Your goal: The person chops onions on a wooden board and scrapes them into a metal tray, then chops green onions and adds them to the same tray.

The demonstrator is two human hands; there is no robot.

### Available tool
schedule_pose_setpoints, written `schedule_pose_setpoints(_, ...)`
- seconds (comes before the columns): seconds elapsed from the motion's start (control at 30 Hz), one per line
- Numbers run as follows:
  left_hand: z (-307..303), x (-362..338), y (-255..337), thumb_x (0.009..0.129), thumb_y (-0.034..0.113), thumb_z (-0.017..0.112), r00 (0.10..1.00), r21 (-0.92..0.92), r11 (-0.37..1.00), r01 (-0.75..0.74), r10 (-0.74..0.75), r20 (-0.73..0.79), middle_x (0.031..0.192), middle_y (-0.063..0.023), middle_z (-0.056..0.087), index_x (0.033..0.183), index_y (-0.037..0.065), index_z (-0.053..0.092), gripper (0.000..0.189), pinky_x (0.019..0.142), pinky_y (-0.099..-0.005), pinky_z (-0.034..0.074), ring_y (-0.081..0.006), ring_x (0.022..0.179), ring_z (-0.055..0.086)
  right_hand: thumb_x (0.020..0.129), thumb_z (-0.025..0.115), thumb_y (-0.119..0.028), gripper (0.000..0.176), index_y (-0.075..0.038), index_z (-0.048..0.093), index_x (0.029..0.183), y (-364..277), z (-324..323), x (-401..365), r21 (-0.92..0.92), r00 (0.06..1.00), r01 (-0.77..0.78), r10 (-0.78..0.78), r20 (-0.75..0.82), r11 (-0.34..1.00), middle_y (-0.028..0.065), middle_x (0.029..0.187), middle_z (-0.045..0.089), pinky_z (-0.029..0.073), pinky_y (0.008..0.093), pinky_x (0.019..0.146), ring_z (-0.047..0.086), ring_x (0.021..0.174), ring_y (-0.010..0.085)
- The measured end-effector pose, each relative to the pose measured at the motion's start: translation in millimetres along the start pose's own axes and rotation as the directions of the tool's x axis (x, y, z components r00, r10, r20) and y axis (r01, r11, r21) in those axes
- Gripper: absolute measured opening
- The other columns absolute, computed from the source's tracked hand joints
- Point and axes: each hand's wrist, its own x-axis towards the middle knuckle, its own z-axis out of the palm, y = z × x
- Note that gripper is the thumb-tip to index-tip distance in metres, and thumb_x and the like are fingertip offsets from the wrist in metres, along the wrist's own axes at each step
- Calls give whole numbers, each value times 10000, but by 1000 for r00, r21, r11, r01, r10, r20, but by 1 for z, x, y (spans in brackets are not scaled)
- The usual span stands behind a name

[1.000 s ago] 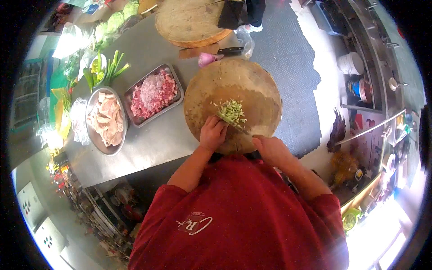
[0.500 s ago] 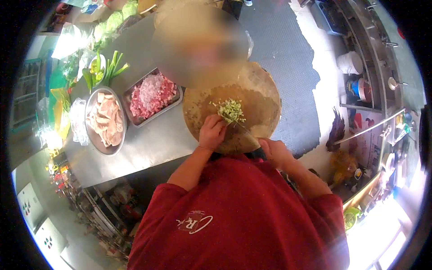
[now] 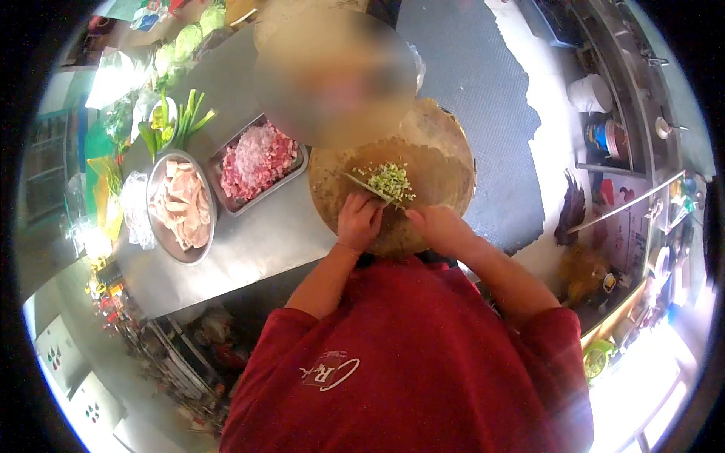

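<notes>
One metal tabletop carries a round board, close in front of the person. Left of the board are an oval bowl of pale meat pieces and, between bowl and board, a tray of diced red meat.

The right hand has its fingers closed around the knife's handle end. The left hand has bent fingers just beside the blade, on the person's side; whether they pinch an uncut piece cannot be told. The knife slants across the board, its tip pointing away and to the left, along the near edge of the chopped greens, which lie loosely heaped mid-board.

For clean, even chopping, the left fingertips are best curled behind the knuckles, with the knuckles guiding the blade's flat. Short, low strokes would suit such small bits and limit scattering.
</notes>
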Motion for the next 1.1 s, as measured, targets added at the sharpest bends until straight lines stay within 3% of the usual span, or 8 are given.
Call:
schedule_pose_setpoints(0.27,2,3,1,745,21,751,996,31,998,-51,53,-68,966,-89,648,851,59,685,130,766,-402,544,-318,906,628,1038,373,-472,503,-91,646,1219,35,5,-53,60,987,-161,160,23,985,258,1024,692,501,552,883,646,977,473)
schedule_pose_setpoints(0.33,0,3,2,747,21,751,997,35,998,-52,54,-56,961,-88,649,857,60,689,132,763,-398,546,-315,899,629,1039,388,-450,481,-91,643,1231,30,12,-52,209,992,-22,48,-120,978,261,1024,690,500,553,883,646,977,472)
schedule_pose_setpoints(0.57,1,0,0,752,17,747,998,25,998,-58,59,-39,935,-77,650,863,65,702,130,731,-400,545,-314,865,627,1048,374,-424,499,-37,686,1091,7,-11,-29,115,998,18,-11,-57,993,272,1005,686,507,550,860,649,958,474)
schedule_pose_setpoints(0.67,3,-3,1,747,18,748,999,21,1000,-23,24,-34,934,-82,647,847,64,699,121,716,-404,541,-319,849,620,1041,381,-427,526,-8,696,1002,2,-11,-7,123,987,135,-123,-102,983,287,968,680,510,560,828,652,934,479)
schedule_pose_setpoints(0.73,3,-5,-1,747,19,748,999,27,999,-24,24,-25,935,-83,647,842,62,698,115,711,-406,539,-321,839,617,1041,393,-401,463,-24,658,1089,-10,-16,-1,-29,996,-55,57,68,998,264,991,679,503,516,844,624,980,473)
schedule_pose_setpoints(0.87,3,-2,-1,747,26,747,998,57,998,-22,25,-49,939,-80,648,824,60,694,99,716,-411,538,-319,846,621,1044,359,-447,493,-62,656,1125,16,-3,-30,103,996,74,-69,-51,992,260,983,682,498,534,844,622,968,486)
schedule_pose_setpoints(0.93,2,0,1,747,29,747,998,45,999,-29,32,-60,953,-77,652,830,60,699,100,729,-407,543,-315,868,629,1042,347,-488,561,-49,693,1087,37,5,-49,-27,995,-101,101,7,995,274,971,692,525,547,837,659,936,469)
schedule_pose_setpoints(1.1,2,-1,-1,741,36,751,995,100,993,-66,73,-68,979,-73,666,859,63,716,125,767,-388,557,-296,930,649,1042,368,-466,509,-78,681,1142,44,12,-54,67,997,-70,73,-40,995,264,1010,692,519,540,853,657,953,466)
